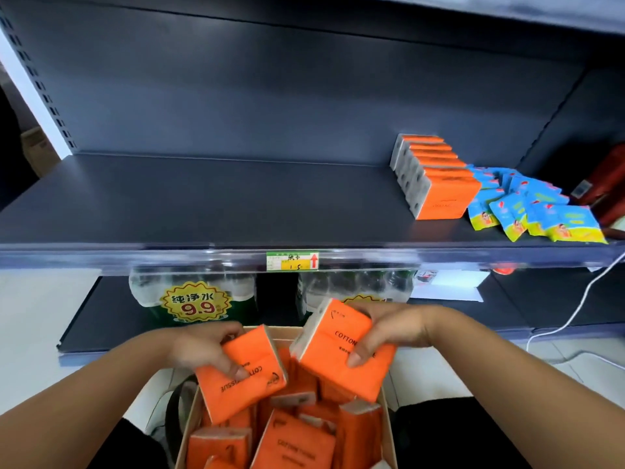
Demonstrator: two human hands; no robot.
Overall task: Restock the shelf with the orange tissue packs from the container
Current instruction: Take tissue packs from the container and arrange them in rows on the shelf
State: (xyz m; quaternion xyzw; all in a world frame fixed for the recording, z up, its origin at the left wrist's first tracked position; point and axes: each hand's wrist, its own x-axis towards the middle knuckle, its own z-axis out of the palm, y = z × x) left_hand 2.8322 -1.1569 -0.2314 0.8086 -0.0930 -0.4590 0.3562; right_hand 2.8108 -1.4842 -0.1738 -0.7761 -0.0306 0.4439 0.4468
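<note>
A person's two bare arms reach over an open cardboard container (389,431) filled with jumbled orange tissue packs (297,441). The left hand (203,346) clasps one orange pack (236,387), thumb and fingers pressed on its top face, holding it tilted just above the pile. The right hand (382,328) clamps a second orange pack (338,353) between thumb and fingers, lifted slightly higher over the container's far end. Beyond the hands stands a dark shelf (203,204), mostly bare. Toward its right side, a neat row of orange packs (436,177) stands on edge, just beside a loose heap of blue sachets (531,208). A price tag (292,260) sits on the shelf's front rail. Bottled water packs (192,299) rest on the lower shelf.
</note>
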